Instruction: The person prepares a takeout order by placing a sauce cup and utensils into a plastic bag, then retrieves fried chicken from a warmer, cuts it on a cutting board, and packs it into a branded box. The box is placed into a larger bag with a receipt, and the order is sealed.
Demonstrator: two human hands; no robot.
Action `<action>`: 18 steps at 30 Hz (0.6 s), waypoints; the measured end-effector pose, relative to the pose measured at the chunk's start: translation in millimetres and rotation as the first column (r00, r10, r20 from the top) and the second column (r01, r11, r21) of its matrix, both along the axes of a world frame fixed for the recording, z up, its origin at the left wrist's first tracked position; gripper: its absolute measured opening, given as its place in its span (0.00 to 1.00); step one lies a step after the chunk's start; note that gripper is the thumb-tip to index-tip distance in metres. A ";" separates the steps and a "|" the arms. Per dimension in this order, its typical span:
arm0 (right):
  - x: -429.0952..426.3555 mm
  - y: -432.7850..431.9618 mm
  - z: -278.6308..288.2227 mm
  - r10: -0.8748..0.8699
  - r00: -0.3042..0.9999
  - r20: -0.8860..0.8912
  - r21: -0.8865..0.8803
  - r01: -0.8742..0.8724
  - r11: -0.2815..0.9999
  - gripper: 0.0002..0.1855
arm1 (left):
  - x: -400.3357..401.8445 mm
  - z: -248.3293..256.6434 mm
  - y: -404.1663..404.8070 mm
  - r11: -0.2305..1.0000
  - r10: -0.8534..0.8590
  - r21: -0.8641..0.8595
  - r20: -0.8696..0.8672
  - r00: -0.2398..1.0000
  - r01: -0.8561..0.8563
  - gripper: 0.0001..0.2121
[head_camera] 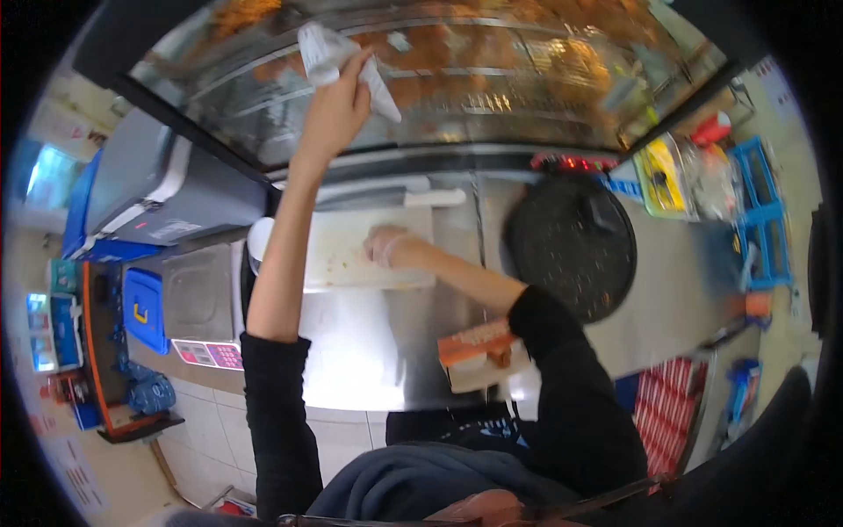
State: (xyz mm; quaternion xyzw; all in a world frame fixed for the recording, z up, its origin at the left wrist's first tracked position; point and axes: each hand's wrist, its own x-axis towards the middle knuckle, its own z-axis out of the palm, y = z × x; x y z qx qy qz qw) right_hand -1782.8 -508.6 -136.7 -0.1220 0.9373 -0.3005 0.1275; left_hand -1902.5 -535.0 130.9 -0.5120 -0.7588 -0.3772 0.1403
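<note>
My left hand (337, 112) is raised before the glass front of a food display cabinet (461, 85). It grips a folded white paper (324, 56), which sticks out on both sides of the fingers. Low over a white cutting board (342, 227), or resting on it, is my right hand (390, 247) in a clear plastic glove. Blur hides whether its curled fingers hold anything. Small food scraps dot the board. Along the board's far edge lies a knife with a white handle (435, 197).
A round black tray (573, 257) with crumbs lies right of the board. An orange and white carton (477, 352) stands beside my right forearm. At left are a white bowl (260, 238), a digital scale (201, 296), a blue lid (143, 309) and a large grey cooler box (197, 197).
</note>
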 end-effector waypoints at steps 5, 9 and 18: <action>192.7 58.4 171.0 -0.404 0.904 0.139 -0.623 0.397 0.674 0.06 | 22.1 -19.8 39.6 0.995 -0.029 0.091 -0.061 0.998 0.035 0.23; 350.3 41.8 180.6 -0.593 0.799 0.104 -0.556 0.541 0.631 0.10 | 56.6 -19.8 72.5 0.987 0.101 0.133 -0.042 0.994 -0.094 0.23; 380.0 -61.9 68.3 -0.870 0.335 -0.361 0.205 0.939 0.276 0.11 | 138.7 -39.6 -38.5 0.941 -0.083 0.339 0.282 0.956 -0.018 0.20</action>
